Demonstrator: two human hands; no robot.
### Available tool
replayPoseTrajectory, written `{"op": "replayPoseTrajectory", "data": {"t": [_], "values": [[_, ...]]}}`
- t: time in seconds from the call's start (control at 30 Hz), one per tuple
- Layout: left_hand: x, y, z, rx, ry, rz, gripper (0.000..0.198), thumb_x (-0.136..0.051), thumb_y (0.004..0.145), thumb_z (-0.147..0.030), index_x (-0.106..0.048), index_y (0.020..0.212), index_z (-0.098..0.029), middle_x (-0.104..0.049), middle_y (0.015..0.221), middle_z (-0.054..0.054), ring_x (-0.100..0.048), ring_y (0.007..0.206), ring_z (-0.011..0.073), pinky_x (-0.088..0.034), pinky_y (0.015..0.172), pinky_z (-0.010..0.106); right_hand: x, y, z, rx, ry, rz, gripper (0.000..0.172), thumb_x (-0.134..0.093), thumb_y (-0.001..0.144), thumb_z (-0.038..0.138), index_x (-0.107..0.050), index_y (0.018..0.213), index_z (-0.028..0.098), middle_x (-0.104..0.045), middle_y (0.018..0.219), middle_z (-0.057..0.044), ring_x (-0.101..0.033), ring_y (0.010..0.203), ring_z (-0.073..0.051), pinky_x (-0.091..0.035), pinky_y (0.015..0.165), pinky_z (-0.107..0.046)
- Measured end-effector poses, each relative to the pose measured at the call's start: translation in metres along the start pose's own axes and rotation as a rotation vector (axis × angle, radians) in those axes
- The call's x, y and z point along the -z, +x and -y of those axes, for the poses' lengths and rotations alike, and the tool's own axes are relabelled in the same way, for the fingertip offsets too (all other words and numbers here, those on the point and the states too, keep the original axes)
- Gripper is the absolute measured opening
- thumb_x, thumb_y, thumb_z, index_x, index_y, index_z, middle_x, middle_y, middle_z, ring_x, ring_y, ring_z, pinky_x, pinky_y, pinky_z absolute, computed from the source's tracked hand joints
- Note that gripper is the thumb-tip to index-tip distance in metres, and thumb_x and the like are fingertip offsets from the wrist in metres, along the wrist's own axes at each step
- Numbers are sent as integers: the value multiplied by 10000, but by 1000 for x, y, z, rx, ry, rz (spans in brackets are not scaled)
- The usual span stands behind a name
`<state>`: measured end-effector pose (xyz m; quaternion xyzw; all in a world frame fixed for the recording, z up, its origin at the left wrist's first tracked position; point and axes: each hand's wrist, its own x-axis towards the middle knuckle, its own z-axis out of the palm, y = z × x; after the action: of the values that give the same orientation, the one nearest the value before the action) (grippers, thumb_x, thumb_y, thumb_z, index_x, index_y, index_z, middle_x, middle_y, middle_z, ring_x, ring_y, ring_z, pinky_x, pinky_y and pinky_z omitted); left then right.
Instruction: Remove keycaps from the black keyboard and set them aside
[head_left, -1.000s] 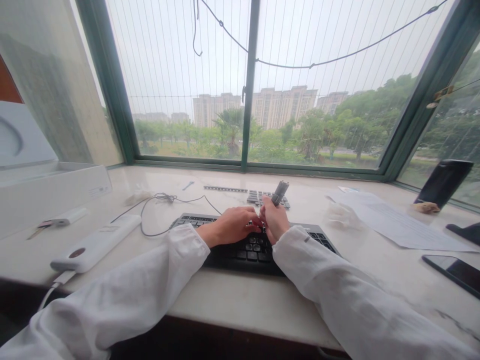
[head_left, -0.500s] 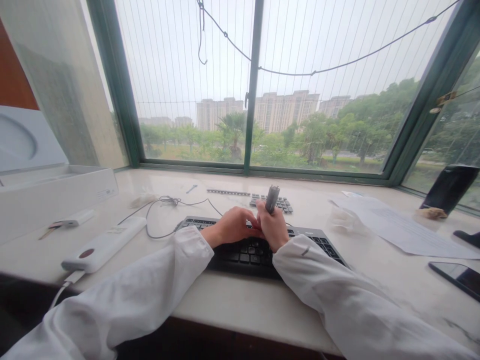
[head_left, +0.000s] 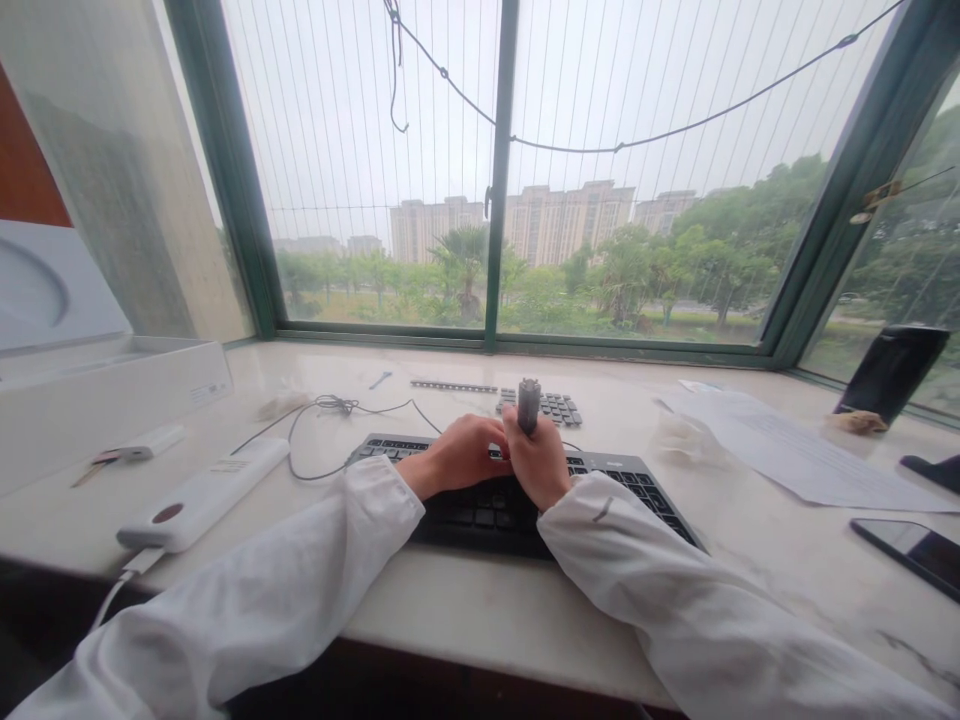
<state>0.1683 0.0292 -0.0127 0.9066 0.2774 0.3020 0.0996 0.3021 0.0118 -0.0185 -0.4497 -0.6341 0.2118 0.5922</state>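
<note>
A black keyboard (head_left: 622,480) lies in front of me on the pale window ledge. My right hand (head_left: 538,466) is closed around a grey pen-like tool (head_left: 529,404), held nearly upright with its tip down among the keys. My left hand (head_left: 459,456) rests curled on the keyboard right beside it, fingertips touching the keys near the tool's tip; what the fingers pinch, if anything, is hidden. Behind the keyboard lie a cluster of loose dark keycaps (head_left: 556,408) and a long thin strip (head_left: 453,386).
A white power bank (head_left: 201,494) with its cable, a small white device (head_left: 142,444) and an open white box (head_left: 105,385) are at left. A thin black cable (head_left: 330,420) loops behind the keyboard. Papers (head_left: 795,455), a propped phone (head_left: 889,372) and a flat phone (head_left: 911,552) are at right.
The tool in my right hand has swung from leaning right to nearly upright. Both hands stay together over the same keys.
</note>
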Motion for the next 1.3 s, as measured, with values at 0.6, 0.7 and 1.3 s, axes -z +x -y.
{"op": "replayPoseTrajectory", "data": {"t": [0.6, 0.7, 1.3], "values": [[-11, 2, 19, 55, 248, -6, 126, -543, 699, -118, -669, 705, -127, -698, 769, 55, -601, 702, 169, -465, 686, 258, 3, -7, 1, 268, -336, 213, 235, -428, 820, 234, -524, 611, 182, -580, 593, -16, -490, 553, -140, -306, 555, -246], [-10, 2, 18, 75, 259, 2, 117, -540, 693, -119, -655, 674, -122, -690, 741, 60, -587, 674, 166, -461, 670, 260, 3, -6, 1, 278, -363, 223, 231, -423, 818, 226, -526, 615, 182, -582, 598, -18, -487, 552, -138, -303, 558, -248], [-8, 2, 19, 68, 32, -7, 119, -524, 743, -131, -633, 697, -117, -672, 773, 28, -547, 700, 134, -454, 675, 235, 2, -9, 6, 327, -336, 233, 184, -450, 806, 163, -582, 678, 181, -620, 649, -20, -532, 597, -150, -344, 577, -236]]}}
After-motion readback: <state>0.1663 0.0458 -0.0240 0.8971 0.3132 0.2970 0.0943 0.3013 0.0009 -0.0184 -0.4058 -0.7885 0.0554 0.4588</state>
